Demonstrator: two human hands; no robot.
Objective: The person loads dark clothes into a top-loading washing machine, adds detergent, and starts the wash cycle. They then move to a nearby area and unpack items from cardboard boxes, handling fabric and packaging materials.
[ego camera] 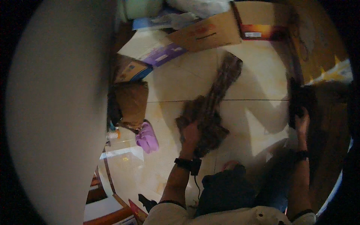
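Note:
My left hand (191, 133) grips a bunched brown patterned cloth (216, 104), perhaps a garment. One long end of it stretches forward over the tiled floor (185, 81), while the rest gathers around my fingers. At the right, my right hand (302, 121) reaches to a dark object (303, 97) beside brown wooden furniture (329, 126). Deep shadow hides the fingertips there, and I cannot tell whether they hold it. Dark bands with small devices are on both wrists; a cable hangs from the left one.
Cardboard boxes (208, 32) line the far side, with a purple-edged box (164, 54) among them. A brown paper bag (130, 104) and a purple slipper (147, 137) are on the left floor. A pale, wall-like surface (59, 112) fills the left side.

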